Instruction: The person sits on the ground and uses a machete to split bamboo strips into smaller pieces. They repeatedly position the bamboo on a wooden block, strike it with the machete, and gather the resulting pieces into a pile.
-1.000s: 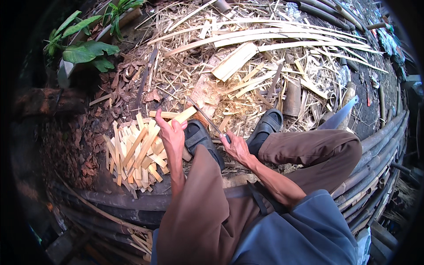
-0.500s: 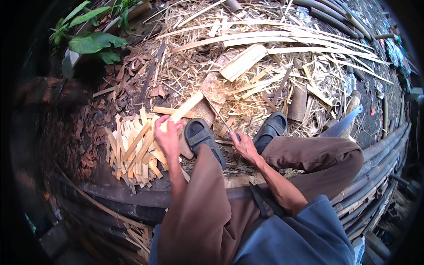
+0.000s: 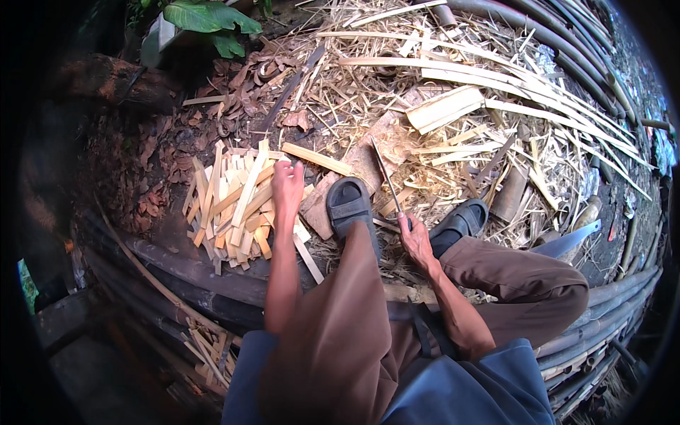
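Note:
My right hand is closed round the handle of a knife, its long narrow blade pointing up and away above a flat wooden block. At the right side of a heap of pale split bamboo strips, my left hand has its fingers bent but apart, with no strip visible in them. One longer strip lies slantwise on top of the heap. Just beyond my left fingers, another strip rests between the heap and the block.
My sandalled feet flank the knife. Shavings cover the ground ahead, with a wide split bamboo piece and long bamboo strips. A saw lies at the right. Bamboo poles run behind my legs.
My left hand has let go of the strip it held up by the blade and drawn back to the heap. The knife stays in my right hand; the view has shifted.

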Demonstrator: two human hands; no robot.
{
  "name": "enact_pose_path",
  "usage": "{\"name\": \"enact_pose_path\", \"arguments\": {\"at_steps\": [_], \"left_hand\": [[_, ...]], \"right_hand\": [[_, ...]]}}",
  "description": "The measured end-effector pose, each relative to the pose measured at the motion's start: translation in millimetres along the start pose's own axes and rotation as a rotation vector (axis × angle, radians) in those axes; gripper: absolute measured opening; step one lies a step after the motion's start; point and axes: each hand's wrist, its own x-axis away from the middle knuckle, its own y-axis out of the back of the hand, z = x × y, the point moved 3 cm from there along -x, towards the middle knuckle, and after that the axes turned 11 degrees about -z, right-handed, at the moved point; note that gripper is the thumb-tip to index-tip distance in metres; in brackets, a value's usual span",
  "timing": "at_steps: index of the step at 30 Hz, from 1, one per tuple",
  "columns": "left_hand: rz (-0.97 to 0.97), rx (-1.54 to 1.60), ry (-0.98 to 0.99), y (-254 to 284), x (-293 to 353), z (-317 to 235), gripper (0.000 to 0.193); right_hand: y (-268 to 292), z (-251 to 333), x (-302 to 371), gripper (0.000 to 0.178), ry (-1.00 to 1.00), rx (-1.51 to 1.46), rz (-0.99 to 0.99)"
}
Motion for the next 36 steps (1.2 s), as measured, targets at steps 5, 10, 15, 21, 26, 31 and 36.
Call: {"name": "enact_pose_path", "arguments": {"at_steps": [5,10,15,21,26,31,36], "left_hand": [[-0.247,-0.166,0.071,-69.0,-37.2,49.2,0.063],[-0.227,0.542,0.366,-62.1,-38.2,49.6,0.051],[-0.078,0.859,0.231,-44.6,23.8,-93.5,0.029],[-0.05,0.71,-0.355,-69.1,32.8,-93.0,0.024],[0.154,0.906,-0.229,-95.2,42.2,-118.6,0.029],[0.376,1.388,0.014,-109.8,59.8,-117.0,0.034],[0.397,0.832,-0.23,-94.4,82.1,-148.3,0.051]], "right_hand": [[9.2,1.6,1.8,0.051,-0.264,-0.314,-0.004],[8.4,-0.1,-4.0,0.047,-0.069,-0.22,-0.153],[37.8,73.8,9.2,0.047,-0.073,-0.119,-0.016],[56.6,159.1,9.4,0.051,0.216,-0.234,-0.004],[78.6,184.5,13.9,0.074,0.293,-0.322,-0.018],[88.8,208.4,26.4,0.079,0.203,-0.336,0.084],[86.5,199.5,23.6,0.055,0.108,-0.514,0.172]]}}
